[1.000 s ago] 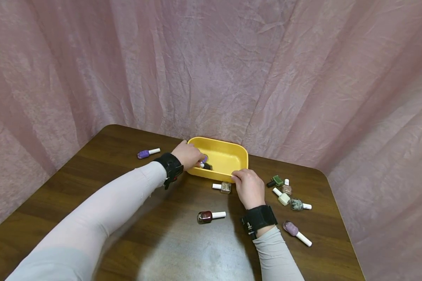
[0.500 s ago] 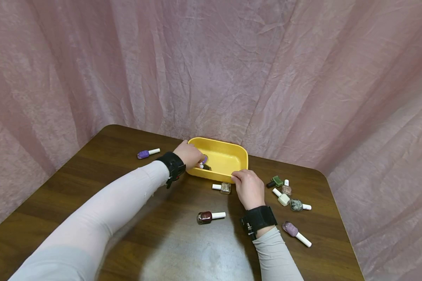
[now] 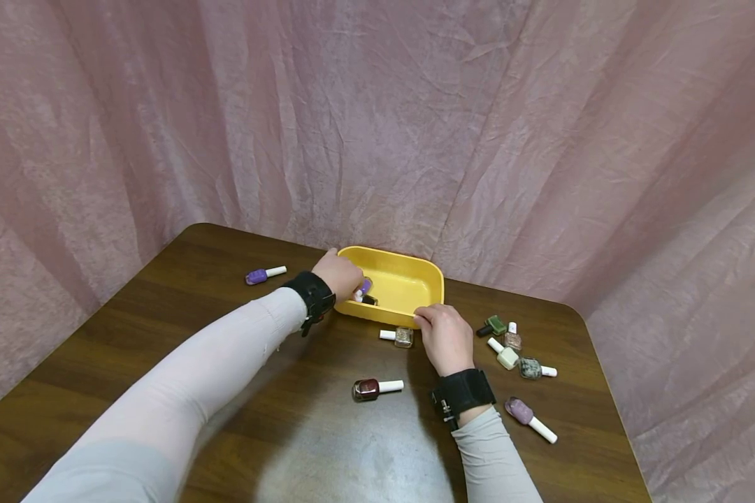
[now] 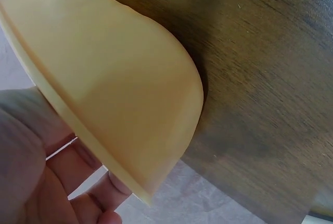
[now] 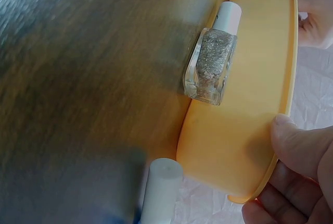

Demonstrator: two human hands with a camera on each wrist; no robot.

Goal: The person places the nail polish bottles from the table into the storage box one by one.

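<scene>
A yellow plastic tray (image 3: 403, 286) stands at the table's back edge. Over its left end reaches my left hand (image 3: 341, 274), fingertips pinching the white cap of a purple nail polish bottle (image 3: 365, 286) inside; the tray wall hides this grip in the left wrist view. Beside it lies a dark nail polish bottle (image 3: 370, 300). My right hand (image 3: 445, 335) grips the tray's front right rim, thumb on the outer wall and fingers curled behind it in the right wrist view. A glittery nail polish bottle (image 5: 213, 60) lies along the tray's front wall.
A dark red nail polish bottle (image 3: 366, 390) lies in front. On the right are several others: green (image 3: 495, 323), pale (image 3: 507, 358), grey-green (image 3: 530, 367) and lilac (image 3: 519, 410). Another purple bottle (image 3: 256, 276) lies on the left. Behind the table (image 3: 226, 363) hangs a pink curtain (image 3: 377, 140).
My left hand has shifted slightly right and back inside the tray, and more of the purple bottle shows. The right hand has stayed on the rim.
</scene>
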